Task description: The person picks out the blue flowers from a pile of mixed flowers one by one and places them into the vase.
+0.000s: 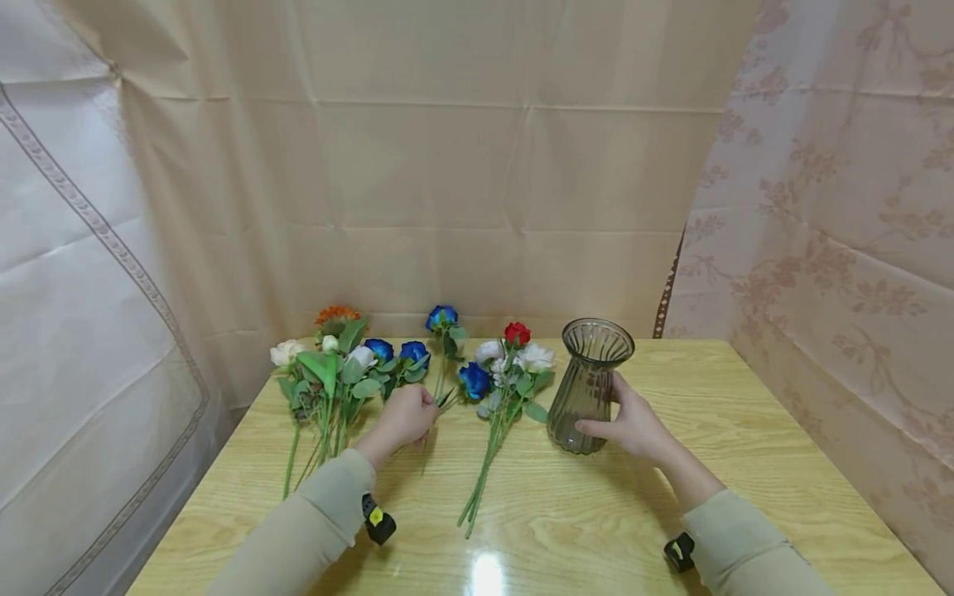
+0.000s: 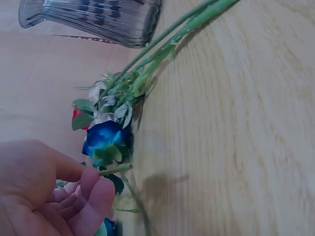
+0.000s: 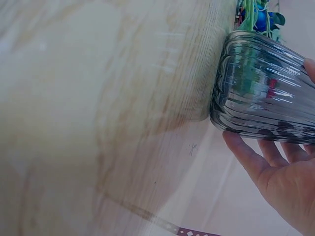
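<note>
My left hand (image 1: 406,416) pinches a thin green flower stem (image 2: 116,169) between thumb and fingers; its cut end pokes out past the fingertips in the left wrist view. Just beyond that hand is a long-stemmed blue rose (image 1: 442,318), its stem running down toward the fingers. My right hand (image 1: 633,420) grips a ribbed, smoky glass vase (image 1: 581,406) by its side, thumb in front and fingers behind. The vase has a flared rim, and no flower shows in it. Between the hands lies a bunch with a red rose (image 1: 517,334), white blooms and another blue rose (image 1: 474,381).
Left of my left hand lie more flowers: an orange bloom (image 1: 338,314), a cream rose (image 1: 286,353) and blue roses (image 1: 414,353), stems toward me. All rest on a wooden table (image 1: 581,530), with a beige curtain (image 1: 477,182) hanging behind it.
</note>
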### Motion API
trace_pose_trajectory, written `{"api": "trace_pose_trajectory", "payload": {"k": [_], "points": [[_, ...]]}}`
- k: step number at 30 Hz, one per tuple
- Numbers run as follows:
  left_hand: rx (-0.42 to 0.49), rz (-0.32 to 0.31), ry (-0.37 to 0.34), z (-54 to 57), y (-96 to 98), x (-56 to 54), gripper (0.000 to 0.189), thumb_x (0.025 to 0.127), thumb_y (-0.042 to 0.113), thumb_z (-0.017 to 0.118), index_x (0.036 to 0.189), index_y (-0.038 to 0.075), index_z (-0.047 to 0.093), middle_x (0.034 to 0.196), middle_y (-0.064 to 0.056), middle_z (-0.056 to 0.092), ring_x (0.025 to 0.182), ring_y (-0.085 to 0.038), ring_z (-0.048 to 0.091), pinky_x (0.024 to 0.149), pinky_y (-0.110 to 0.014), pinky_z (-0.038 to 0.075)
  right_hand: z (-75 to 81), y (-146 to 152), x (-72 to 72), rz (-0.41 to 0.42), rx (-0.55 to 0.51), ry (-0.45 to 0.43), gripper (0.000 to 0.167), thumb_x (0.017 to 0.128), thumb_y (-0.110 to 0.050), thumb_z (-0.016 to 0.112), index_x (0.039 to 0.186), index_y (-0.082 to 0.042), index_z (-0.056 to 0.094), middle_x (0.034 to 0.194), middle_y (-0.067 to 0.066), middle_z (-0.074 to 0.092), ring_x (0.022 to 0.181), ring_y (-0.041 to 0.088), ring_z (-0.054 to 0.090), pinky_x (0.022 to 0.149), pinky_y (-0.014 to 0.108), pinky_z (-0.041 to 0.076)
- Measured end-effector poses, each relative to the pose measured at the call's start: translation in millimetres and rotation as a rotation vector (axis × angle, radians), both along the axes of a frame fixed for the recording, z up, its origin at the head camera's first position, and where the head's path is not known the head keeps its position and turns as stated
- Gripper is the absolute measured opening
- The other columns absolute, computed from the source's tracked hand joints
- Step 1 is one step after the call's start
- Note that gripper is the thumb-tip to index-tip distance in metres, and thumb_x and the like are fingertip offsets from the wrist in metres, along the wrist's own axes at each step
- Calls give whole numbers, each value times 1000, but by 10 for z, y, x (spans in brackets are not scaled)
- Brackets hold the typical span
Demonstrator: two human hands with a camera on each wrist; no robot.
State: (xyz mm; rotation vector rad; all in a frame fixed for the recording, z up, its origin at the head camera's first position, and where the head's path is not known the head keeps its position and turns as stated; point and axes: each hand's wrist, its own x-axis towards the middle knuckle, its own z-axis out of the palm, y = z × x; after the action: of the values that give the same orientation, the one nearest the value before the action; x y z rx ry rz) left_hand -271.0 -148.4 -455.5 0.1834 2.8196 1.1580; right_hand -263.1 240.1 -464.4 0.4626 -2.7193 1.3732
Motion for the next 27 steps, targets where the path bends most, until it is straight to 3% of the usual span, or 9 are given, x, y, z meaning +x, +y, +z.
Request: {"api": "trace_pose_trajectory", "payload": {"k": [4,14,20,27], "points": [[8,13,11,57,-10,14,11,103,11,54,96,5,59,58,-9,60,51,-26,64,61,-33,55,-5,3,-4,6,-9,-4,99,80,-33,89,156,-8,30,140,20,53,129,44,49,103,64,41],[44,30,56,176,-18,46,11,104,14,57,99,5,60,65,-7,60,50,-24,61,51,-33,52,-6,6,-2,3,-5,-5,100,80,-35,89,156,-7,30,141,21,53,130,44,49,103,64,40],[89,12,73,226,-21,41,13,105,17,57,101,6,60,62,-10,61,53,-34,64,60,-33,55,-10,7,-1,3,-2,-1,100,80,-35,89,156,-7,29,140,21,53,129,44,49,103,65,40],[142,12,81,268,-26,56,12,106,20,58,102,9,59,73,-14,64,51,-31,62,48,-36,51,-11,-1,4,11,-11,18,97,81,-35,88,155,-8,32,138,19,55,128,43,51,102,63,42]]}}
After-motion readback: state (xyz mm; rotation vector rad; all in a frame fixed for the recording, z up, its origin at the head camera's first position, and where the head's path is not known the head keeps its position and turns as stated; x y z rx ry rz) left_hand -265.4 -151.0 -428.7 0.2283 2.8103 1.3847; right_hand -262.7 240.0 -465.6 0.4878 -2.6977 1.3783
